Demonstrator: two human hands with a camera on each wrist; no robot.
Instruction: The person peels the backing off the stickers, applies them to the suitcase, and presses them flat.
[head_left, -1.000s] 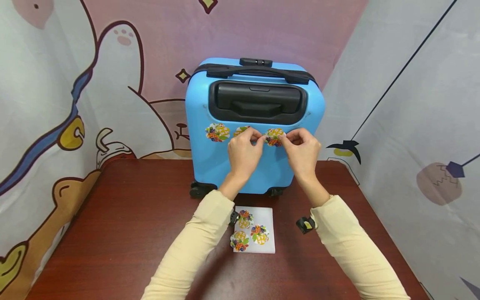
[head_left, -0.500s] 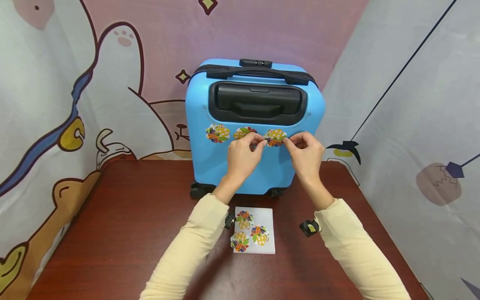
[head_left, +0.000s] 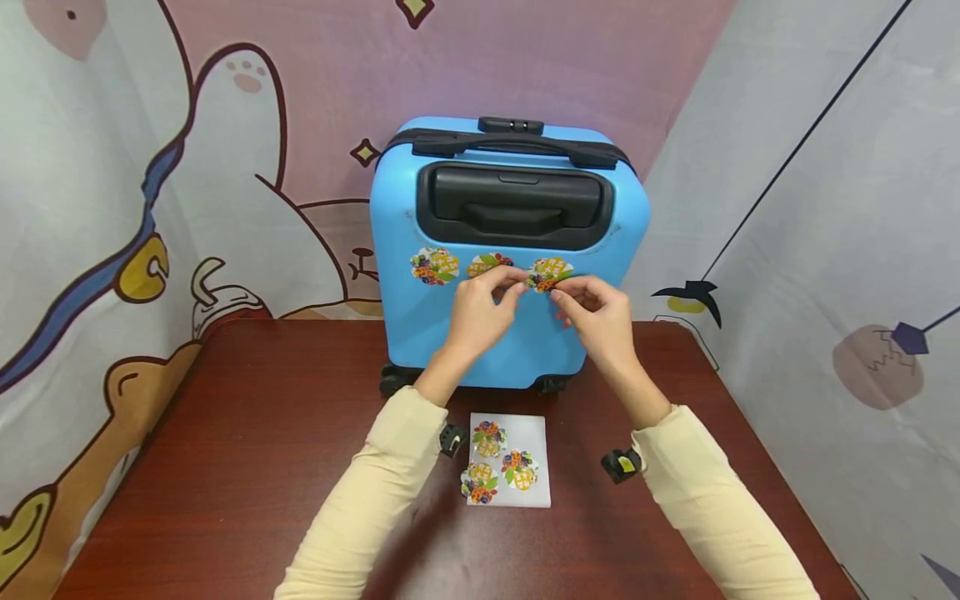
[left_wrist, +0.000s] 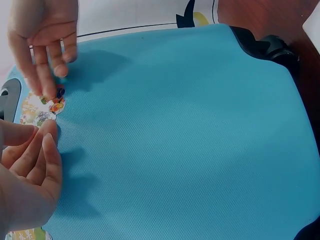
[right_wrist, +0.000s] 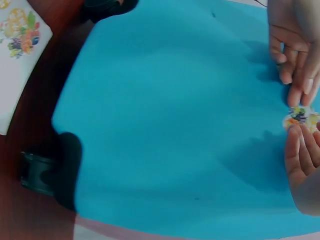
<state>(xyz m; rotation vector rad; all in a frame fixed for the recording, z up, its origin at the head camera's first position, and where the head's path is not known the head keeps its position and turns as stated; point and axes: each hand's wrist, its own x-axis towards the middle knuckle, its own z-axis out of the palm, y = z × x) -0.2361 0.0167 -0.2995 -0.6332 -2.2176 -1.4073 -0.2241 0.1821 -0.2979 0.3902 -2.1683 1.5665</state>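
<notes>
A blue hard-shell suitcase (head_left: 480, 325) stands upright on the table, with fruit-patterned round stickers in a row below its black handle recess. My left hand (head_left: 480, 312) pinches the left edge of the rightmost sticker (head_left: 550, 272) between thumb and index finger. At that sticker's lower right edge, the fingertips of my right hand (head_left: 603, 321) touch it; in the right wrist view this right hand (right_wrist: 305, 165) has fairly straight fingers. The leftmost sticker (head_left: 435, 266) lies flat. The middle sticker (head_left: 487, 264) is partly hidden by my left hand.
A white sheet (head_left: 534, 496) with several fruit stickers lies on the brown table (head_left: 270, 450) in front of the suitcase. Black wheels (head_left: 397, 379) show at the suitcase's base. A patterned cloth (head_left: 315, 108) hangs behind and at the sides.
My right hand has shifted from the sticker's right edge down to its lower right edge. My left hand stays at the left edge, its forearm slightly lower and further left.
</notes>
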